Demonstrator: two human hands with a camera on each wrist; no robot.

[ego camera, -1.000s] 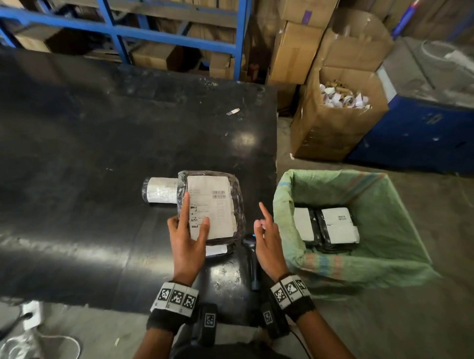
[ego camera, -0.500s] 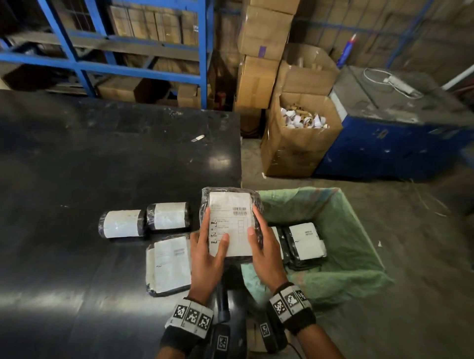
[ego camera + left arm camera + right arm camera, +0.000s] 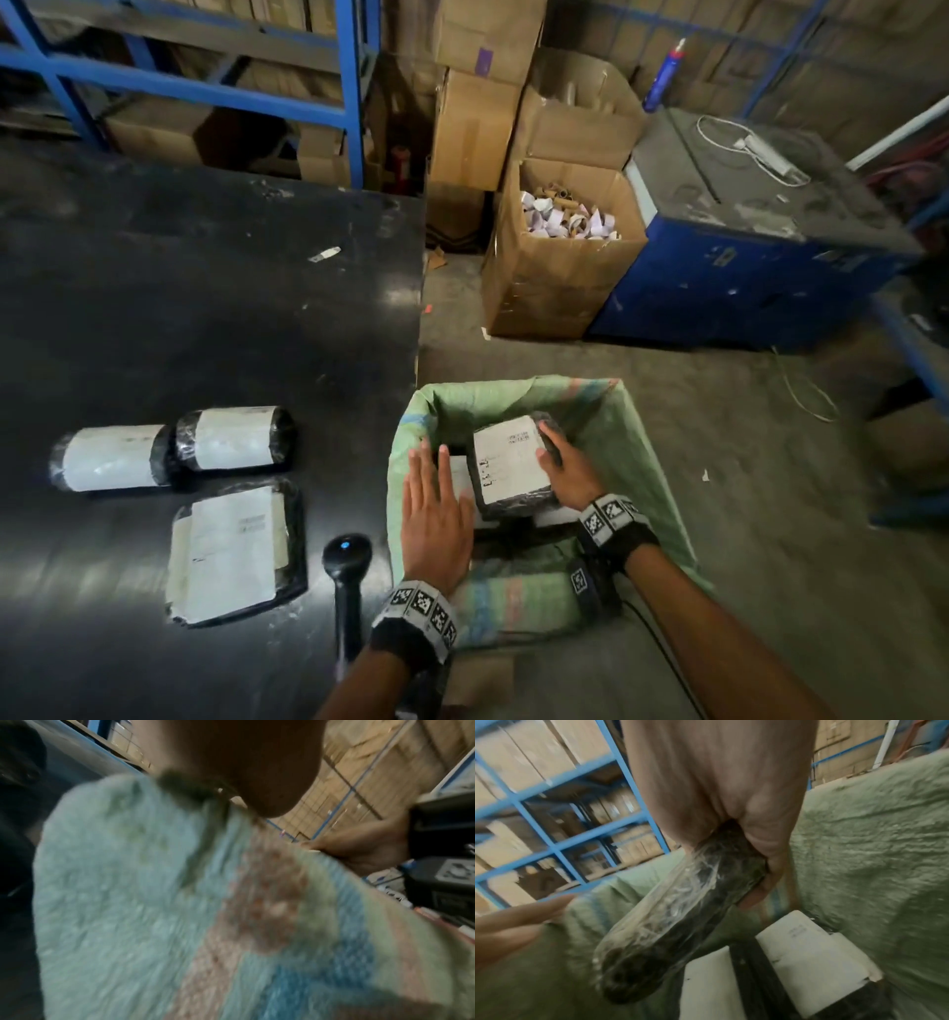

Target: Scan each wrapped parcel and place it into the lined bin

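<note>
right hand (image 3: 570, 470): grips parcel (image 3: 511, 460) inside lined bin (image 3: 637, 442) | left hand (image 3: 436, 519): flat, fingers straight, over bin's near-left rim

A black, scuffed work table (image 3: 205, 318) fills the view from 7 to 10 o'clock, its surface catching a soft overhead glare. Blue steel shelving (image 3: 354, 92) loaded with cartons stands at 11 o'clock. Stacked cardboard boxes (image 3: 477, 123) rise at 12 o'clock; just right of them an open carton of paper cores (image 3: 560, 267). A dusty blue cabinet (image 3: 744, 277) sits at 2 o'clock on grey concrete floor (image 3: 744, 539).
</note>
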